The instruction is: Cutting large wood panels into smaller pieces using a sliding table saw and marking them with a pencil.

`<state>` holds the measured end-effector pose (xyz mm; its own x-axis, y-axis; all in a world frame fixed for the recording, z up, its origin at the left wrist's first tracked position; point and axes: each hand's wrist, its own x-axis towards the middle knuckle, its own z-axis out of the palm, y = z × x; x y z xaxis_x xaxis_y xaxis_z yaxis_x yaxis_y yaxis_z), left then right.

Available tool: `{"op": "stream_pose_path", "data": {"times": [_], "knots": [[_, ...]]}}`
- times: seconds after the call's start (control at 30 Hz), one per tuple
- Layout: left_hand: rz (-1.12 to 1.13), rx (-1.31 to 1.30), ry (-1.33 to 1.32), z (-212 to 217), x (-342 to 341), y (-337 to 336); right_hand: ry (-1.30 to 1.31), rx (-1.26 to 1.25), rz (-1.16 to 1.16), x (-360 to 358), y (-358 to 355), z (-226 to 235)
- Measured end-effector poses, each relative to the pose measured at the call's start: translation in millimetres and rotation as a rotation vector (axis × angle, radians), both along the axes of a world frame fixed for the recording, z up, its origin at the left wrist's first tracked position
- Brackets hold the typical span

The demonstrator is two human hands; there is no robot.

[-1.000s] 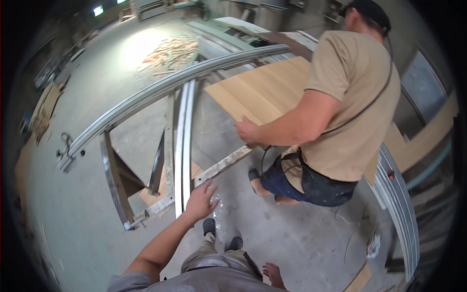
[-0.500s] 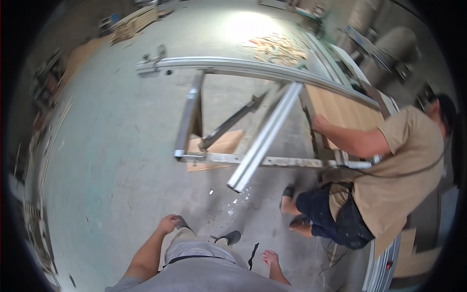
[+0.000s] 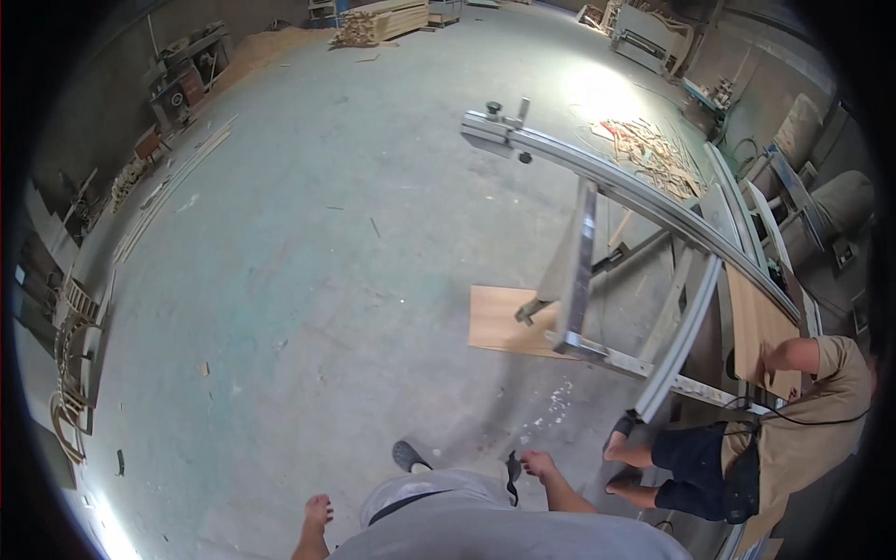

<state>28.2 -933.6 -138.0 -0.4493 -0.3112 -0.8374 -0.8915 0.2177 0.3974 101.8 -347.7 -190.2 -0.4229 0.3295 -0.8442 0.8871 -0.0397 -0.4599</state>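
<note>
My left hand (image 3: 317, 511) hangs beside my hip with loosely curled fingers and holds nothing. My right hand (image 3: 541, 464) also hangs free and empty, a short way from the near end of a long metal saw-table frame (image 3: 583, 271). A light wooden panel (image 3: 754, 329) lies on that frame at the right. A co-worker (image 3: 803, 439) in a tan shirt and dark shorts bends over it with one hand on the panel's near end.
A flat wooden board (image 3: 502, 319) lies on the concrete floor under the frame. Scrap strips (image 3: 644, 140) litter the floor beyond it. A timber stack (image 3: 378, 21) stands at the back, machines (image 3: 187, 75) at the far left, curved wooden frames (image 3: 70, 373) along the left wall.
My view has swung left and back from the frame. My left hand, which touched the metal bar a second ago, now hangs at my side. The co-worker stays at the panel.
</note>
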Motion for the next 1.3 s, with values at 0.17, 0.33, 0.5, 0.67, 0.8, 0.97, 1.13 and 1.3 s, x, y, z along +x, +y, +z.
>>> {"op": "stream_pose_path", "data": {"times": [0.17, 0.33, 0.5, 0.67, 0.8, 0.97, 1.13, 1.3], "knots": [[0.1, -0.014, -0.19, 8, -39, -65, 0.29, 0.061, 0.133, -143, -52, 38], [-0.033, 0.009, -0.026, -18, -182, -37, 0.267, 0.168, 0.262, -221, -74, 33], [-0.349, 0.115, 0.233, -17, -348, 45, -0.132, 0.034, 0.24, -245, -63, -44], [-0.647, 0.048, 0.296, -5, -484, 87, -0.249, -0.274, 0.285, -351, -36, -57], [-0.587, 0.079, 0.183, 11, -585, 76, 0.214, 0.449, 1.034, -528, -15, -81], [-0.127, 0.06, 0.146, 21, -694, 71, 0.559, 0.191, 0.293, -799, -18, 57], [-0.075, 0.139, 0.008, 17, -771, 78, 0.628, 0.128, 0.211, -938, 2, 93], [-0.94, -0.092, 0.096, -40, -862, 25, 0.301, 0.335, 0.344, -952, 49, 11]]}}
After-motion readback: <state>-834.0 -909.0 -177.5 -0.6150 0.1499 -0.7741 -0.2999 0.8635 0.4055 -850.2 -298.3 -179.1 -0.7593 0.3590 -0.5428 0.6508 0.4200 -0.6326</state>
